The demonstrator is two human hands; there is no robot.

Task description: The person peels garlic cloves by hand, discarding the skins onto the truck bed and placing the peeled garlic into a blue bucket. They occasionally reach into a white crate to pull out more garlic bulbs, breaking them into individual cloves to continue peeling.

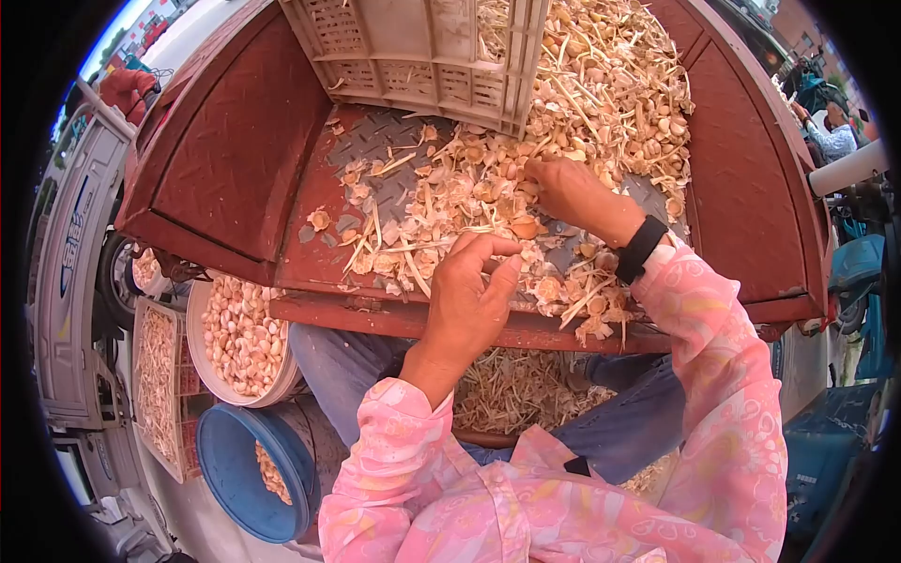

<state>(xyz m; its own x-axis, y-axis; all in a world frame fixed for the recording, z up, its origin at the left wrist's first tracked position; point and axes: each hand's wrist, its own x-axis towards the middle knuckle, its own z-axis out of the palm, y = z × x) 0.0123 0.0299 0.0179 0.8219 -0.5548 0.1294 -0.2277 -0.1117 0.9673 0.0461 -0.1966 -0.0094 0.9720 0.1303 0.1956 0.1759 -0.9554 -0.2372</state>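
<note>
My left hand (472,298) is above the front edge of the red metal truck bed (375,310), with thumb and forefinger drawn together. Whatever may be between those fingertips is too small to name. My right hand (584,199), a black band on its wrist, reaches into the garlic pile (601,103). Its fingers are bent together at the loose cloves, and what they grip, if anything, is hidden. Papery skins and dry stalks (413,267) lie around both hands. A garlic piece (526,227) rests between them.
A whitish plastic crate (404,47) stands tilted on the bed. Down at the left are a white bucket of garlic cloves (239,333), a blue bucket (225,450) with some cloves, and a crate of garlic (158,375). Skins and stalks (516,385) lie between the legs.
</note>
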